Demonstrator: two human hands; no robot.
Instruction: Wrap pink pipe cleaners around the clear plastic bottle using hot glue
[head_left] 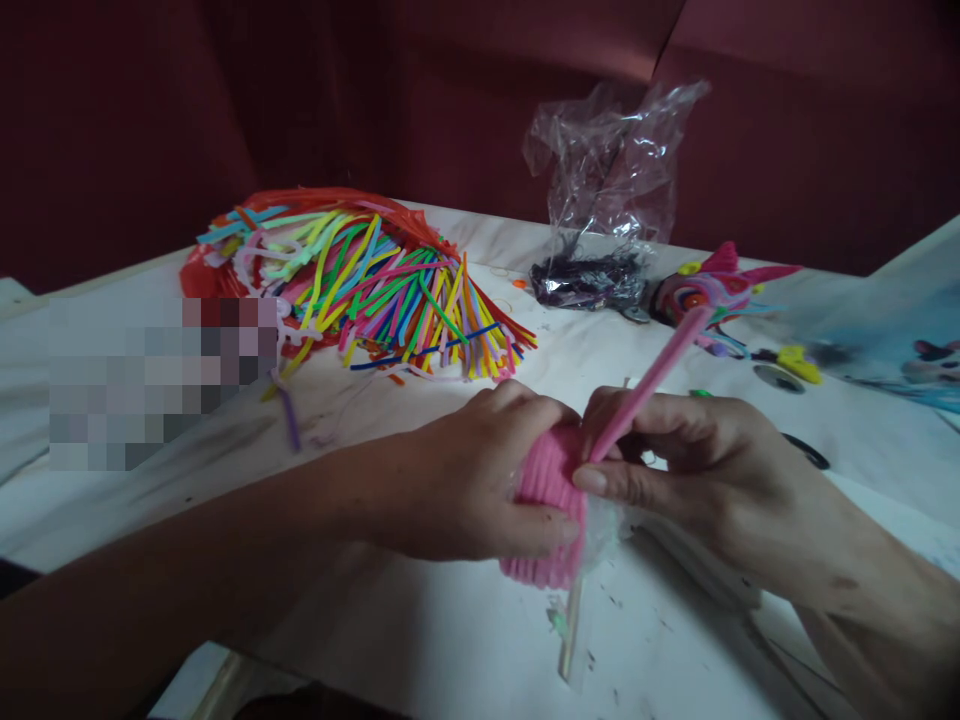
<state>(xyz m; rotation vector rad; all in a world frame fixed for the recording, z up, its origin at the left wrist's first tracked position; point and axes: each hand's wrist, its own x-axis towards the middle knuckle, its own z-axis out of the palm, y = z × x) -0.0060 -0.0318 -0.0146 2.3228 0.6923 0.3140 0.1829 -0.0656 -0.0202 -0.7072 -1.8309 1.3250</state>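
Observation:
My left hand (502, 490) is wrapped around a roll of pink pipe cleaner windings (551, 480), thumb lying across its front. A loose pink pipe cleaner (660, 375) slants up and right from the windings. My right hand (697, 470) pinches that strand between thumb and fingers close to the roll's right edge. Whitish clear plastic (606, 530) shows at the roll's right side, and a pale stick (571, 625) points down beneath it. What lies inside the windings is hidden.
Many coloured pipe cleaners (420, 290) spill from a red plastic bag (352, 200) at the back left. A clear bag with dark strands (592, 280) stands at the back. To its right lies a colourful pipe cleaner figure (705, 290). A blue-tinted sheet (907, 320) rises at far right.

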